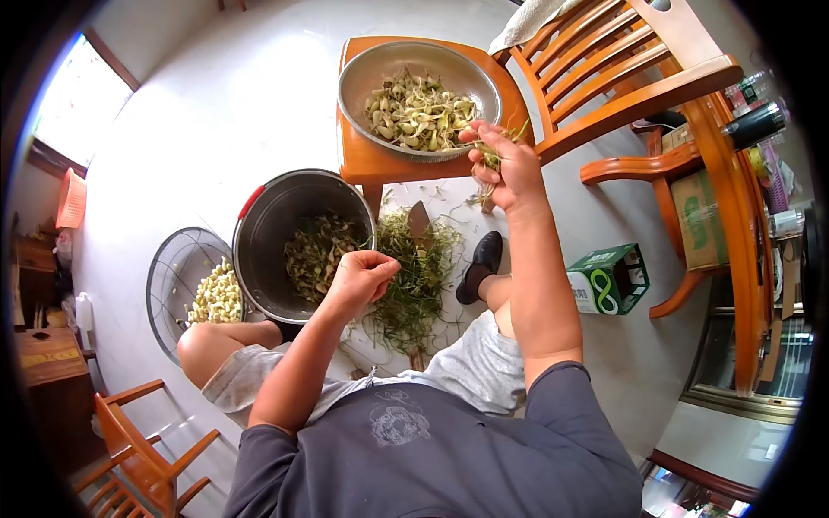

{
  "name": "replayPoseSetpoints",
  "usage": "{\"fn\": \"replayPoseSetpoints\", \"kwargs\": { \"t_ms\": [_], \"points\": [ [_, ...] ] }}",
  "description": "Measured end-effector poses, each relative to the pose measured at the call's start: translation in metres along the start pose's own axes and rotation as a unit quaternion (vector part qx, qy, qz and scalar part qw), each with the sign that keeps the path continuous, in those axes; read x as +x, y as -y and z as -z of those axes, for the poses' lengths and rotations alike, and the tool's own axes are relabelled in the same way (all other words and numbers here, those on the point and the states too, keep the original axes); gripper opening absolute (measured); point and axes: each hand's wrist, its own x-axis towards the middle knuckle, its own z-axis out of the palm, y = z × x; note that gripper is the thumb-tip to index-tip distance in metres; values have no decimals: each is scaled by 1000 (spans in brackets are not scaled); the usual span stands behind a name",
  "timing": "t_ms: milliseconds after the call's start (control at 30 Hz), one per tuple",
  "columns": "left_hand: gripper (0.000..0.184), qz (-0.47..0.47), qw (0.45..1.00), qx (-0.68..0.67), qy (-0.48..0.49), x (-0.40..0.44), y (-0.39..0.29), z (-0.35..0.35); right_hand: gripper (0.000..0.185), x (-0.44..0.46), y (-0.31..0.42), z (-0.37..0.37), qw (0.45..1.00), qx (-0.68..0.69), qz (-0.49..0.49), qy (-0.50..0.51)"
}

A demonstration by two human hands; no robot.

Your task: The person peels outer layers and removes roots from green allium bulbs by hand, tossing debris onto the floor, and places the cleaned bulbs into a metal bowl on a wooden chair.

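Note:
My right hand [505, 164] is closed around a small bunch of onion-like bulbs with green stems [488, 157], just over the near right rim of a metal basin [345, 104]. In that basin lies a heap of similar pale bulbs [419, 112]. My left hand [363, 281] has its thumb and fingers pinched together near the right rim of a dark bucket [250, 250]; whether it holds anything is hidden. Inside the bucket are more bulbs and dry trimmings [315, 255]. Below and between my hands, cut green stems [410, 298] cover the floor around a brown blade-like thing [419, 222].
A wire basket [157, 276] with white bulbs stands left of the bucket. The basin rests on a wooden chair [350, 160]. A green carton [615, 281] and another wooden chair [639, 164] are at right. A further chair [142, 466] stands lower left.

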Motion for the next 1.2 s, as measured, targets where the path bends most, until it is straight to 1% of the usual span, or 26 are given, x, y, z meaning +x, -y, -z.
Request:
{"fn": "replayPoseSetpoints", "kwargs": {
  "t_ms": [33, 100, 200, 233, 333, 367, 467, 500, 600, 633, 667, 700, 733, 800, 833, 933, 1067, 1100, 1200],
  "points": [
    [17, 3, 1000, 17, 14, 2, 3, -2, 23, -4, -5, 8, 998, 49, -34, 19],
    [23, 6, 998, 52, 42, 6, 8, -7, 25, -15, -15, 16, 990, 99, -92, 44],
    [47, -124, 976, 178, 8, 11, 23, -23, 30, -30, -23, 18, 977, 139, -146, 62],
    [66, -150, 950, 274, -9, 14, 24, -24, 31, -33, -23, 18, 974, 147, -156, 66],
    [73, -269, 865, 412, -97, 14, 22, -41, 32, -41, -23, 18, 966, 170, -176, 79],
    [77, -229, 896, 376, -53, 14, 16, -43, 32, -44, -21, 17, 965, 175, -179, 83],
    [78, -261, 903, 340, -33, 19, 5, -52, 33, -47, -18, 15, 965, 169, -180, 92],
    [76, -277, 906, 318, -32, 19, 0, -57, 33, -49, -17, 14, 965, 166, -180, 90],
    [76, -262, 942, 206, 44, 21, -20, -65, 31, -53, -17, 12, 968, 162, -176, 80],
    [60, -327, 927, 180, 36, 25, -20, -71, 31, -54, -18, 11, 967, 167, -177, 80],
    [51, -282, 947, 135, 78, 27, -22, -73, 30, -55, -20, 11, 966, 171, -178, 80],
    [42, -236, 960, 89, 119, 28, -26, -75, 30, -54, -23, 12, 960, 184, -177, 118],
    [34, -189, 968, 42, 159, 28, -30, -77, 30, -55, -24, 13, 966, 166, -173, 101],
    [21, -143, 979, 48, 137, 19, -37, -81, 29, -56, -24, 11, 976, 131, -163, 66],
    [17, -120, 983, 52, 126, 14, -39, -83, 23, -56, -23, 11, 982, 111, -147, 43],
    [18, -120, 985, 32, 116, 0, -41, -78, 20, -52, -28, 18, 992, 71, -107, -3],
    [18, -99, 988, 40, 115, -21, -46, -61, 18, -44, -36, 32, 993, 85, -69, -53],
    [17, -96, 987, 19, 125, -22, -40, -58, 19, -42, -36, 35, 991, 97, -66, -60],
    [18, -37, 981, 125, 141, -26, -32, -48, 20, -39, -28, 43, 984, 154, -76, -53]
  ]
}}
